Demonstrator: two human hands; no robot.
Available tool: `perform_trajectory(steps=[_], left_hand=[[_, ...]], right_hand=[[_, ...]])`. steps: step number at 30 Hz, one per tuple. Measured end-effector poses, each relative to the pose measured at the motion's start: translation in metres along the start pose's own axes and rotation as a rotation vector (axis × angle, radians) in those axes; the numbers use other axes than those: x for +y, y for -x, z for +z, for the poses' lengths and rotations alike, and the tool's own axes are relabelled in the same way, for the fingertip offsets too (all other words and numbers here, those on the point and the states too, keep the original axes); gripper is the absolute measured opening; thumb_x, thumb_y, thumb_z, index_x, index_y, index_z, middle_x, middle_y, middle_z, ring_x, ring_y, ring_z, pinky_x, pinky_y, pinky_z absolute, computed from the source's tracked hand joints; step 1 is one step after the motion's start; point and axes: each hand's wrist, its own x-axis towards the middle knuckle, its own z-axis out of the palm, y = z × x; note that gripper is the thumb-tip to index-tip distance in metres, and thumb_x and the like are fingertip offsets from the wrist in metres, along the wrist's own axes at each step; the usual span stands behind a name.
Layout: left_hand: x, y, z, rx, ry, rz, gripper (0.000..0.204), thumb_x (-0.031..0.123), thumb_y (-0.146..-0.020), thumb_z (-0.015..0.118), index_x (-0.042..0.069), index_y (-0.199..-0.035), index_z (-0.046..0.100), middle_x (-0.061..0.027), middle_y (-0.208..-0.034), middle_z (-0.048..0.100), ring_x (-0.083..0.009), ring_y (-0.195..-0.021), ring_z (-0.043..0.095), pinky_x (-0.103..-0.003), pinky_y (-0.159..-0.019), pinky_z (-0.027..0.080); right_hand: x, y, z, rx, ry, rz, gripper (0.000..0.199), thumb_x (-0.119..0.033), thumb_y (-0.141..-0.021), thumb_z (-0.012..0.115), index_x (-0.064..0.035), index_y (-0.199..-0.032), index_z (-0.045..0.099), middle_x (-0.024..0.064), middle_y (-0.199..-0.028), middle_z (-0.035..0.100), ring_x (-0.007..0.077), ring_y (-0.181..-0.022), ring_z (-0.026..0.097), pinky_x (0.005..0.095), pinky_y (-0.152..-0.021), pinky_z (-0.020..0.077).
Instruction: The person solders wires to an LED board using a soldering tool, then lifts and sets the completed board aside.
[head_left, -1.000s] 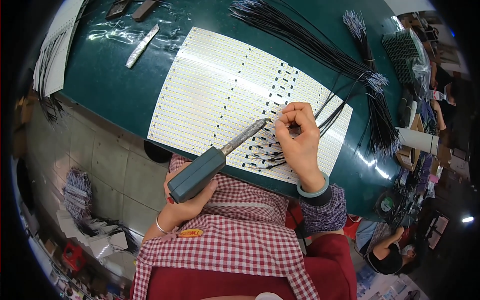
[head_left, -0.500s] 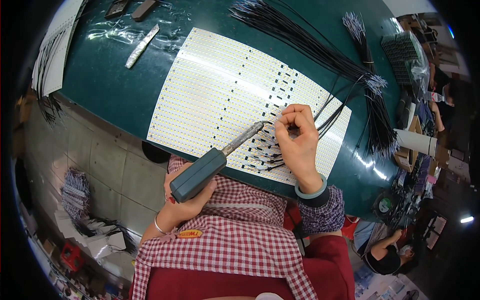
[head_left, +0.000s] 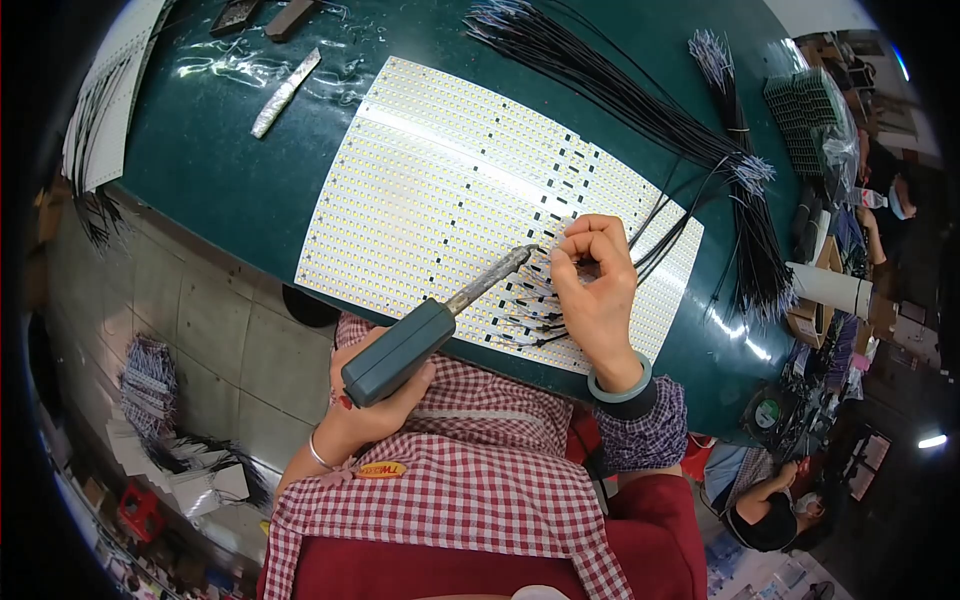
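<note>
Plainly, the left hand [head_left: 385, 412] has its fingers wrapped around the dark green handle of a soldering iron [head_left: 398, 352], whose metal shaft slants up and rightward over the pale LED board [head_left: 400, 190]. Its tip sits just beside the thumb and forefinger of the right hand [head_left: 603, 295], which are drawn close together over the board; I cannot tell whether they meet or pinch a wire.

The board lies on the green table [head_left: 220, 190], white and dotted with rows of small yellowish LEDs, with columns of short black marks crossing it. Thin black-and-white leads [head_left: 535, 325] fan out along its near part, left of the right wrist.

The right hand covers some of the board, its other fingers curl out of sight, and whether the iron's tip touches the board is hard to make out.
</note>
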Motion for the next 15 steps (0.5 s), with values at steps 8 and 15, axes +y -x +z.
perform_trajectory(steps=[8, 15], left_hand=[[0.0045, -0.0051, -0.0002, 0.001, -0.071, 0.083, 0.030, 0.000, -0.077, 0.072, -0.004, -0.106, 0.067, -0.0122, -0.089, 0.068, -0.0170, -0.071, 0.066, -0.026, -0.062, 0.051], [-0.0041, 0.0027, -0.0018, 0.012, -0.021, -0.027, 0.029, 0.000, -0.078, 0.072, -0.004, -0.106, 0.067, -0.0121, -0.089, 0.068, -0.0175, -0.071, 0.066, -0.027, -0.064, 0.051]], right_hand=[[0.0000, 0.0003, 0.0004, -0.002, -0.024, 0.014, 0.007, 0.003, -0.080, 0.063, 0.0058, -0.081, 0.057, 0.0101, -0.098, 0.052, 0.0153, -0.078, 0.055, 0.0267, -0.069, 0.0486], [0.0030, -0.0001, 0.0038, 0.000, 0.025, -0.045, 0.006, 0.004, -0.080, 0.063, 0.0058, -0.082, 0.057, 0.0107, -0.097, 0.052, 0.0161, -0.077, 0.054, 0.0265, -0.067, 0.0472]])
